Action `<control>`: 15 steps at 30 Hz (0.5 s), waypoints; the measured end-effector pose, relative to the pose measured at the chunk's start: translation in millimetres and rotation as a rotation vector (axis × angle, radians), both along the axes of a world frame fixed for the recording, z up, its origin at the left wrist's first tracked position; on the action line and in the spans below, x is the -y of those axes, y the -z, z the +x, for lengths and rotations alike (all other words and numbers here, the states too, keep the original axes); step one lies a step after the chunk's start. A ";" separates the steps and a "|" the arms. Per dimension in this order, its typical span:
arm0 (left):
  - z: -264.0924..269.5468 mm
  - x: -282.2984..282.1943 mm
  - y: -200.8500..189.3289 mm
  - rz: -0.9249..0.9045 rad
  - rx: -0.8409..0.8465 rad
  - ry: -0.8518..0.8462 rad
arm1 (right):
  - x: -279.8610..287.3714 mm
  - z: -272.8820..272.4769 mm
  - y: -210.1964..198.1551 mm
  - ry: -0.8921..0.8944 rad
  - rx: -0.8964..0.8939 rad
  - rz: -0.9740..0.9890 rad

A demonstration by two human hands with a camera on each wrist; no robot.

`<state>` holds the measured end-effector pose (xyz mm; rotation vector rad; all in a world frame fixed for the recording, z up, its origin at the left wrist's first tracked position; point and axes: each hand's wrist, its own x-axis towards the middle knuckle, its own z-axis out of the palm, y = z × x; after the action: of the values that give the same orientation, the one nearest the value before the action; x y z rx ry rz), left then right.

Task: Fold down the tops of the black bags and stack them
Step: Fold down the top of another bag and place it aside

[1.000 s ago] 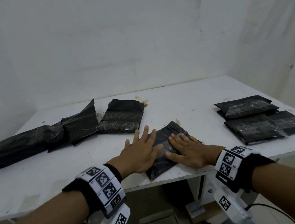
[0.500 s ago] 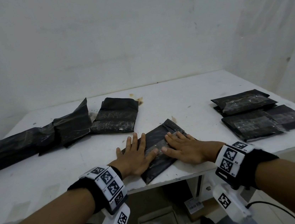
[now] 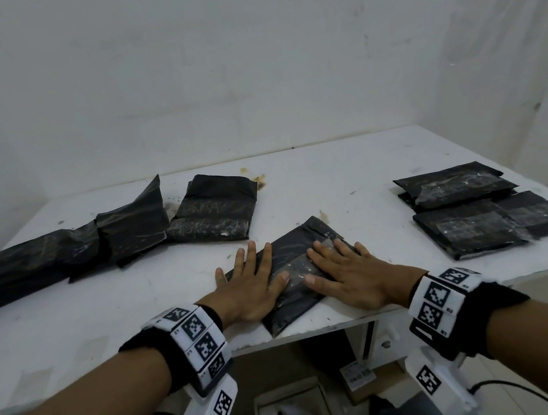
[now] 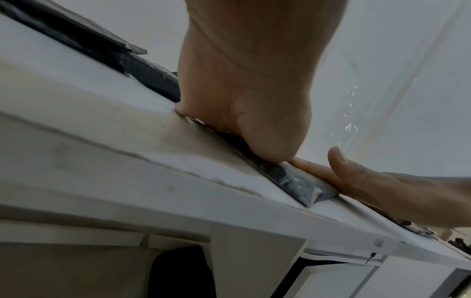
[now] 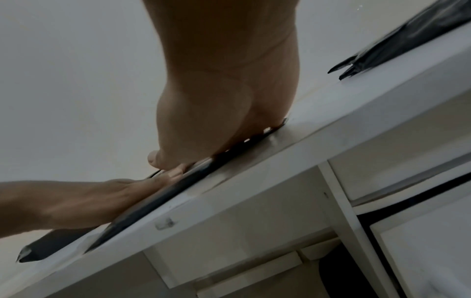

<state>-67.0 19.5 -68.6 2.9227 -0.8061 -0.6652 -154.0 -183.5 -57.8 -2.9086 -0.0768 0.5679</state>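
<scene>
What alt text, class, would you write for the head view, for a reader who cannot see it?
Two flat hands, left hand and right hand, press a black bag onto a white table near its front edge. More black bags lie at the far left, and flattened ones lie partly overlapping at the right.

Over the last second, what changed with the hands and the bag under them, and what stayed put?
Little changed. Both hands stayed flat on the black bag at the table's near edge; the left hand slid slightly toward the person, so its fingertips lie lower on the bag. The right hand kept pressing the folded strip. Nothing was gripped or released. The unfolded bags on the left and the folded stack on the right did not move.
</scene>
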 end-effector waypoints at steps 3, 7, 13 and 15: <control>-0.2 -3.0 0.3 -0.026 -0.009 0.001 | -0.4 1.7 -3.3 0.023 -0.008 -0.001; 0.9 -3.1 1.1 -0.034 -0.010 -0.006 | -1.7 2.1 -8.0 0.025 -0.030 -0.009; 0.6 -0.9 -0.6 -0.015 -0.014 -0.026 | -3.0 2.4 -8.1 0.016 -0.046 -0.021; -0.2 -0.9 -1.7 -0.004 -0.019 -0.021 | -2.5 0.9 -6.1 -0.020 -0.039 -0.031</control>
<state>-67.2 20.4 -66.9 2.9123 -0.7732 -0.6873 -153.1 -181.0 -51.7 -2.9278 -0.0925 0.6349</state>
